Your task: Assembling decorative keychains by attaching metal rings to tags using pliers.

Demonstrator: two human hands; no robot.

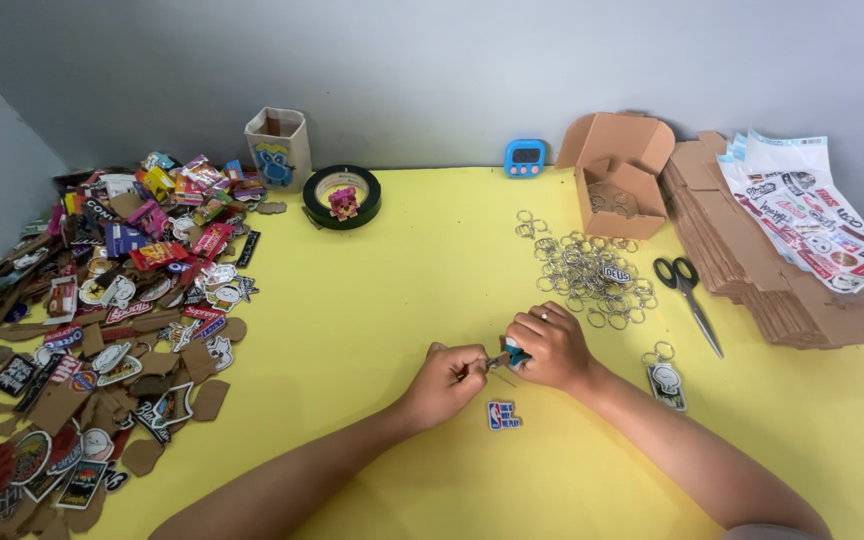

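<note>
My left hand (pixel 444 379) and my right hand (pixel 550 346) meet over the yellow table (pixel 392 270). Between them they pinch a small keychain piece (pixel 505 356) with a blue part and a metal ring; fingers hide most of it. A small blue and red charm (pixel 502 415) lies on the table just below my hands. Beside my right wrist lies a finished keychain (pixel 666 380) with rings attached. A loose pile of metal key rings (pixel 592 270) sits just beyond my right hand.
A big heap of colourful charms (pixel 112 300) covers the left side. Black-handled scissors (pixel 690 292), an open cardboard box (pixel 620 175), stacked flat cardboard (pixel 752 250) and sticker sheets (pixel 802 205) are at the right. A tape roll (pixel 341 197), a paper cup (pixel 278 148) and a blue timer (pixel 526 158) stand at the back.
</note>
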